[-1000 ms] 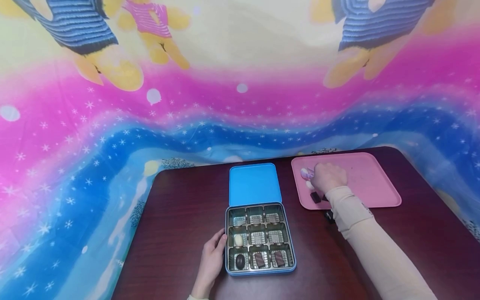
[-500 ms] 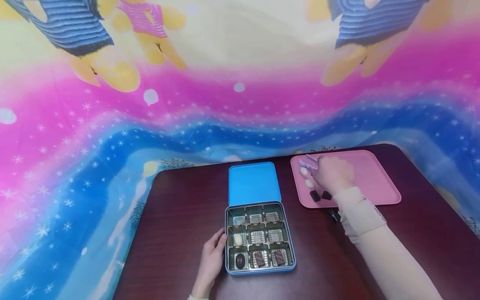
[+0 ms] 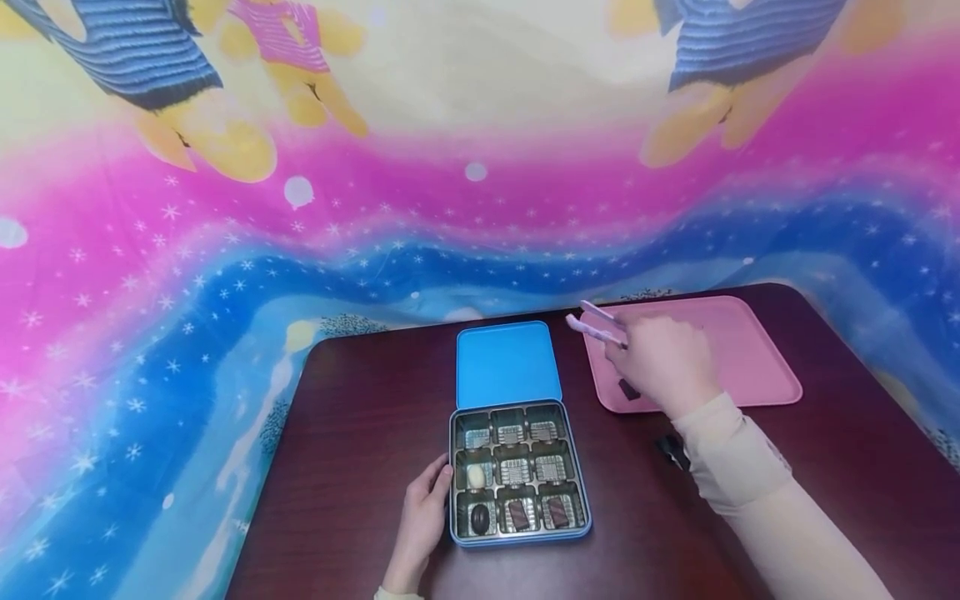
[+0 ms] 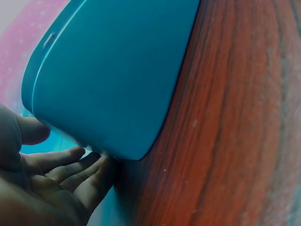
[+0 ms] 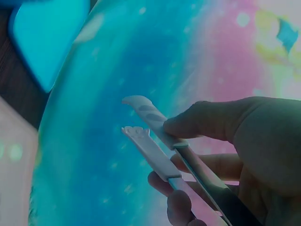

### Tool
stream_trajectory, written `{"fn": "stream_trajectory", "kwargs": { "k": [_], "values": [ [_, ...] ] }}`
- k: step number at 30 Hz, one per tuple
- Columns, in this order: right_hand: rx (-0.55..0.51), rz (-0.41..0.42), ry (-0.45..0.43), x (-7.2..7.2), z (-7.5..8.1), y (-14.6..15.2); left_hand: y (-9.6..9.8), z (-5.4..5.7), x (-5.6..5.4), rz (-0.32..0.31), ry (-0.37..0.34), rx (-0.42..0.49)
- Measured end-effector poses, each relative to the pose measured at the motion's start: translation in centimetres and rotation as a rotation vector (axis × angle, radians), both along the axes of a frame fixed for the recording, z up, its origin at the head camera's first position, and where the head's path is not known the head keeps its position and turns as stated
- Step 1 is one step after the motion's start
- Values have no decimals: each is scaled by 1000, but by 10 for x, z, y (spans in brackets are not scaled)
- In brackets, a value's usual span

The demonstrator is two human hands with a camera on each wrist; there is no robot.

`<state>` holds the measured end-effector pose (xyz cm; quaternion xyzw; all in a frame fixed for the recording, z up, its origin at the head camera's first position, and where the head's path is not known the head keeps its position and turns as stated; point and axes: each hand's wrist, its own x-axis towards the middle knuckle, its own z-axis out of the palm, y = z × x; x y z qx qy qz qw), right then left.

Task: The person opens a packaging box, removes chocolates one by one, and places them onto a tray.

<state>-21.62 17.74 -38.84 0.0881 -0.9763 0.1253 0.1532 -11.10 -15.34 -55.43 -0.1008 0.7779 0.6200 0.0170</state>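
Observation:
My right hand (image 3: 667,362) holds tongs (image 3: 597,323) with pale purple tips over the left part of the pink tray. In the right wrist view the tong tips (image 5: 151,157) stand apart with nothing between them. A dark chocolate (image 3: 628,389) shows on the tray below the hand, which hides part of the tray. My left hand (image 3: 422,521) touches the left side of a blue tin (image 3: 521,542), its fingers extended in the left wrist view. Inside the tin's divided insert lie a white oval chocolate (image 3: 476,476), a dark oval chocolate (image 3: 480,519) and two striped dark chocolates (image 3: 519,515).
The tin's blue lid (image 3: 507,364) lies folded back behind it. The pink tray (image 3: 757,354) sits at the back right of the dark wooden table (image 3: 360,417). A black object (image 3: 672,452) lies in front of the tray, partly behind the right sleeve. A patterned cloth (image 3: 420,208) hangs behind.
My right hand has lifted the tongs away from the white chocolates on the tray. Their tips have spread and point left, and those chocolates are now out of sight. The left hand has stayed put.

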Motion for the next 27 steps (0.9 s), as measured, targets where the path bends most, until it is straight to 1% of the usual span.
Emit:
{"fn": "stream_trajectory", "kwargs": {
  "k": [2, 5, 11, 18, 24, 27],
  "values": [
    [5, 41, 39, 6, 0, -8, 0, -1, -1, -1, -2, 2],
    [27, 98, 84, 16, -3, -20, 1, -1, -1, 0, -4, 3],
    [63, 204, 131, 30, -13, -41, 2, 2, 0, -1, -11, 6],
    [77, 275, 106, 45, -24, -62, 2, 2, 1, -2, -10, 20],
    [132, 334, 99, 59, -34, -78, 3, 2, 1, 3, -5, 7],
    [141, 362, 99, 65, -39, -85, 3, 2, 1, 1, -3, 10]
  ]
}}
